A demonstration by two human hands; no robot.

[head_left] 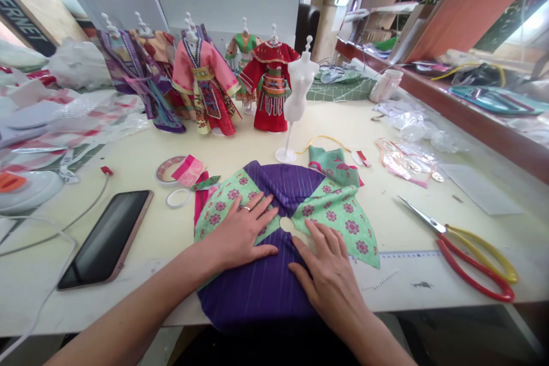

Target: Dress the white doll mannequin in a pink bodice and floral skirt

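Observation:
A round cloth piece (261, 291) of purple striped and green flowered panels lies at the table's front edge, with a small round hole near its middle. My left hand (242, 231) rests flat on its left side, fingers spread, a ring on one finger. On the right side of the hole, my right hand (326, 263) lies on the cloth with its fingers apart. Neither hand holds anything. Behind the cloth stands a bare white mini mannequin (299, 88), and a green fabric scrap (334, 164) lies to its right.
Dressed doll forms stand at the back, including one in pink (206, 80) and one in red (272, 86). A black phone (107, 237) and a tape roll (169, 170) lie left. Open scissors (446, 231), a ruler (403, 255) and plastic bags (403, 160) are right.

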